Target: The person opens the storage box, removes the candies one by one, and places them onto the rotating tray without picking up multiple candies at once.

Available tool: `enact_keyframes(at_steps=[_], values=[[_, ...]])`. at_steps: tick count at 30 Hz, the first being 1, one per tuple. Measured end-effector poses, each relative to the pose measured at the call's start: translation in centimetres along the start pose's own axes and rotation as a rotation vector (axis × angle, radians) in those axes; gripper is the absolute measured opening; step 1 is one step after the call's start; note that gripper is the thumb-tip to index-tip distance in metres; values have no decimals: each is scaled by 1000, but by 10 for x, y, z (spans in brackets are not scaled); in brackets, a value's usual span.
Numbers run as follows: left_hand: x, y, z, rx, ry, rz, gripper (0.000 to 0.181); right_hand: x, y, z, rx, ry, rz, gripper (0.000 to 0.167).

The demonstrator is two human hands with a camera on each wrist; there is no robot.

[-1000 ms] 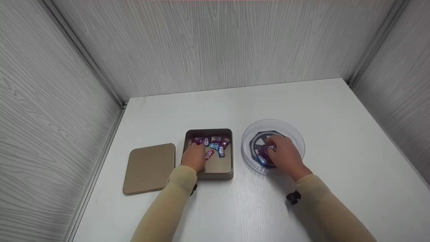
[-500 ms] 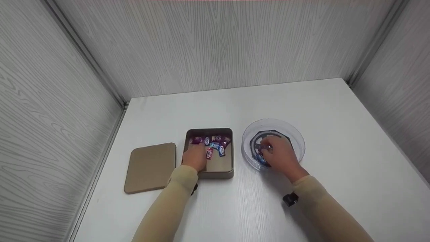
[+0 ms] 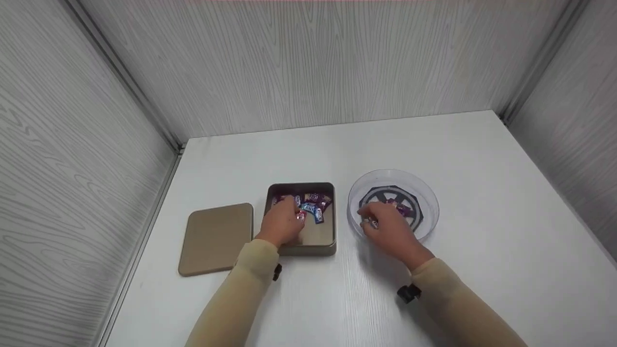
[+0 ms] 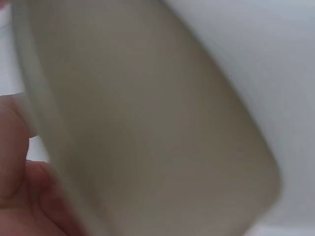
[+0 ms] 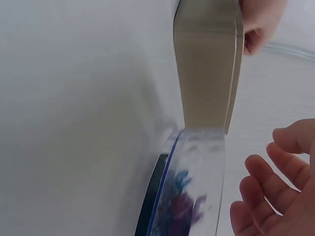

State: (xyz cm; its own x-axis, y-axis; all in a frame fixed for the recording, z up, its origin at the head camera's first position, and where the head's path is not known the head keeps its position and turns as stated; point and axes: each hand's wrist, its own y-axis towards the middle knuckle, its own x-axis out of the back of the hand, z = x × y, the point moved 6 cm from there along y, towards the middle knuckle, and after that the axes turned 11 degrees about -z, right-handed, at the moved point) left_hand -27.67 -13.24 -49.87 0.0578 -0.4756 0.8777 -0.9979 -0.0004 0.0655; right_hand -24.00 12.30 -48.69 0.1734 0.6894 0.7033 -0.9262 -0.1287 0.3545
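Note:
In the head view, my left hand [image 3: 282,222] reaches over the left side of an open gold tin [image 3: 318,236]. Its fingertips are hidden, so I cannot tell whether they hold anything. Several small wrapped candies [image 3: 313,207], purple, blue and red, lie in the tin, mostly toward the back. My right hand [image 3: 389,230] hovers over the near left of a clear round bowl [image 3: 429,188], its fingers loosely bent. The right wrist view shows nothing between those fingers [image 5: 266,182]. Purple candies [image 3: 400,208] lie in the bowl, and something silvery shows by the thumb.
A flat gold lid [image 3: 217,238] lies on the white table [image 3: 313,154] left of the tin. Under or in the bowl is a dark octagonal piece with a spoked pattern [image 3: 418,217]. Pale wood-grain panels [image 3: 308,62] enclose the table behind and at both sides.
My right hand has moved left and toward me across the bowl, uncovering purple candies. My left hand has shifted slightly right in the tin, now partly covering the red candy.

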Motion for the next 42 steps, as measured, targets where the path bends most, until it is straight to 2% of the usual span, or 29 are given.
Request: enact_keyframes(at_steps=[4,8,12,15,18,24,28,36,39,42], values=[[2,-11,-22,-24,-202,12,26,-9,-3,15,3,62,44,25],[1,-21,-45,-97,-325,-17,27,-16,-5,23,-31,172,57,24],[1,-29,-66,-192,-371,-63,27,-21,-5,27,-81,316,81,26],[0,-34,-78,-226,-402,-68,27,-23,-6,28,-105,411,104,26],[-3,-37,-84,-233,-420,-67,27,-25,-6,28,-120,484,101,24],[-10,-37,-91,-231,-441,-40,25,-22,-5,22,-173,526,60,19],[-15,-37,-94,-231,-460,-9,23,-18,-3,19,-179,492,40,19],[-21,-38,-95,-256,-471,36,22,-13,6,7,-138,310,9,15],[-22,-37,-93,-276,-446,53,26,-9,12,1,-128,246,14,15],[-21,-34,-89,-294,-408,42,31,-2,20,-11,-133,150,13,16]])
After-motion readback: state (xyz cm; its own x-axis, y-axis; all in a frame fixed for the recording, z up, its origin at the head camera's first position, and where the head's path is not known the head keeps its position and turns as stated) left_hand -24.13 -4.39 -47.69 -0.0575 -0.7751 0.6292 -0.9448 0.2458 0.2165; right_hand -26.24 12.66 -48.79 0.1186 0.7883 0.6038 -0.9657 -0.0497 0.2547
